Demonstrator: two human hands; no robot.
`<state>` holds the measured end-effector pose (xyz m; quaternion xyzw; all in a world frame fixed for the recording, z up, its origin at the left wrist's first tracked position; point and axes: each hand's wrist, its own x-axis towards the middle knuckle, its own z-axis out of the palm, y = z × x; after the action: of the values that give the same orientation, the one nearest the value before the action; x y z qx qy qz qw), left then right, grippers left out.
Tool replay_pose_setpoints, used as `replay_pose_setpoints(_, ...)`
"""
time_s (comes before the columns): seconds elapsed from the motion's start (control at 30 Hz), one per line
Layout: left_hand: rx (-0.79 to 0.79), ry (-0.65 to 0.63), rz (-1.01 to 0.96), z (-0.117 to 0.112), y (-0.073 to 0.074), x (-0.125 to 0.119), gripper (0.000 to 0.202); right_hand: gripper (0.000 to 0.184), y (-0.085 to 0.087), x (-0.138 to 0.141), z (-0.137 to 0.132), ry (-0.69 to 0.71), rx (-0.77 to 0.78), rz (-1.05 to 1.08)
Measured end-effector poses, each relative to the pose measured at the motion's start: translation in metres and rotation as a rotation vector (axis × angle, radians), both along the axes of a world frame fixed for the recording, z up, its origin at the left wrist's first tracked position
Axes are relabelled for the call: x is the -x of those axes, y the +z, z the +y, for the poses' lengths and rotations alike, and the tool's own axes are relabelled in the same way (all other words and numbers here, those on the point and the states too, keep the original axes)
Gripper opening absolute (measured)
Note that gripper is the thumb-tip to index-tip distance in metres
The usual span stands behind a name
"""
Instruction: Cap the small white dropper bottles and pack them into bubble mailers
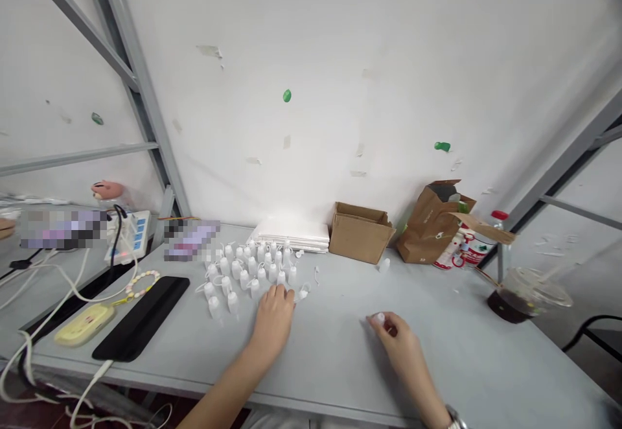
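Observation:
Several small white plastic bottles (243, 279), most with looped caps, stand grouped on the grey table (335, 338). At the group's near right edge is my left hand (275, 312), fingers bent together against a white bottle (281, 278). Its fingertips are hidden, so I cannot tell whether it grips that bottle. Just right of it lies a white looped cap (303, 293). Farther right, my right hand (396, 338) pinches a small white bottle (380, 318) between thumb and fingers, just over the table. Another bottle (384, 265) stands alone behind it.
At the wall are a white stack of sheets (291, 233), a cardboard box (360, 234) and a brown paper bag (427, 228). A plastic drink cup (525, 296) stands at right. A black slab-like pad (140, 319), a yellow device (86, 325) and cables lie at left.

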<state>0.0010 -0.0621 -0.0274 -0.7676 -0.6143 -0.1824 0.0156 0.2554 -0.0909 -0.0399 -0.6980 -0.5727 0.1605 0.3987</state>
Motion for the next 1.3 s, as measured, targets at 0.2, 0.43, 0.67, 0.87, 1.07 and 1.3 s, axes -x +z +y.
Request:
replay_pose_setpoints(0.2,0.050,-0.095,-0.317,-0.033,0.002,0.018,0.030,0.039,-0.001,0.042,-0.028,0.096,0.005,0.143)
replay_pose_setpoints(0.43,-0.005,0.213,-1.068,-0.081,0.006,0.103,0.029,0.037,-0.008,0.077,-0.035,0.251,-0.029,0.106)
replay_pose_setpoints(0.67,-0.055,0.696,-0.684,-0.066,-0.012,0.159,0.036,0.042,-0.013,0.094,-0.036,0.314,-0.072,0.014)
replay_pose_setpoints(0.87,-0.098,0.617,-0.305,-0.040,-0.024,0.161,0.034,0.050,-0.012,0.088,-0.036,0.267,-0.088,-0.007)
replay_pose_setpoints(1.07,-0.040,0.574,-0.283,-0.034,-0.020,0.158,0.039,0.052,-0.016,0.084,-0.036,0.252,-0.099,-0.025)
replay_pose_setpoints(1.3,-0.394,0.700,-0.377,-0.080,0.009,0.128,0.052,0.038,-0.024,0.074,-0.030,0.398,-0.102,-0.200)
